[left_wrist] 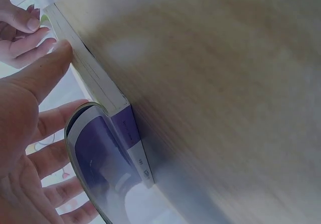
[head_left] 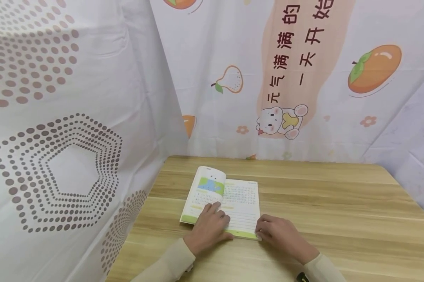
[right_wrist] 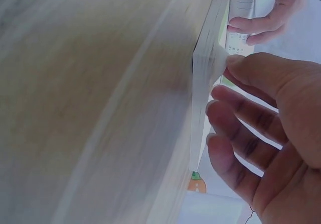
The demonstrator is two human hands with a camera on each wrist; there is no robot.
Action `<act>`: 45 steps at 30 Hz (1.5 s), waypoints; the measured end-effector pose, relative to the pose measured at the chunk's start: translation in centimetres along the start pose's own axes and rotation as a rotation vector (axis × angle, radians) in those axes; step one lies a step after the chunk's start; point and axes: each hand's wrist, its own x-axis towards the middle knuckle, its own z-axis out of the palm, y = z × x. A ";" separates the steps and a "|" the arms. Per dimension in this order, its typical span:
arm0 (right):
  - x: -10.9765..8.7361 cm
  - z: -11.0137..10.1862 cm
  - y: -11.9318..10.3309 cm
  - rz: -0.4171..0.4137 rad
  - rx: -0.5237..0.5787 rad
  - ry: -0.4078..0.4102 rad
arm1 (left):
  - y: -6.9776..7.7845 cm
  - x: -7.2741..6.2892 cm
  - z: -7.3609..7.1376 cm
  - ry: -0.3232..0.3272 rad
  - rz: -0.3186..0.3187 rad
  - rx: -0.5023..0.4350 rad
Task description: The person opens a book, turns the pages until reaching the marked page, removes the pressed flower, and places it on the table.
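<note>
An open book [head_left: 241, 215] lies on the wooden table, its left page curving up and bearing a green and blue picture. My left hand [head_left: 212, 225] rests on the left page and the middle fold, fingers extended. In the left wrist view its thumb [left_wrist: 52, 68] touches the book's lower edge, and a curled cover [left_wrist: 95, 148] stands against the fingers. At the lower right corner is my right hand [head_left: 277, 235]. Its thumb and index finger pinch a page corner [right_wrist: 219, 63], slightly lifted in the right wrist view; the other fingers are loosely bent beside the book's edge.
The wooden table [head_left: 325, 199] stretches to the right of the book. Behind it hangs a white curtain [head_left: 205, 47] with fruit and a cartoon bear, and another with dotted patterns [head_left: 71, 172] hangs along the left side.
</note>
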 end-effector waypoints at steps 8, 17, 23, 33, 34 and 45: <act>-0.2 -0.2 0.0 -0.002 0.030 0.013 | -0.2 0.0 -0.1 0.014 -0.002 -0.032; 0.0 -0.2 0.0 0.015 0.065 -0.013 | -0.2 -0.1 -0.2 0.021 0.006 -0.075; 0.1 -0.2 0.1 0.015 0.052 0.006 | -0.2 -0.1 -0.3 0.006 -0.007 -0.068; 0.4 -0.4 -0.1 -0.041 0.010 0.240 | 0.0 0.2 -0.1 0.044 -0.025 -0.044; 0.4 -0.4 -0.1 -0.041 0.026 0.269 | 0.1 0.2 0.0 0.043 -0.027 -0.038; 0.0 -0.2 0.0 0.098 0.113 0.243 | 0.2 0.6 -0.5 0.058 -0.107 0.049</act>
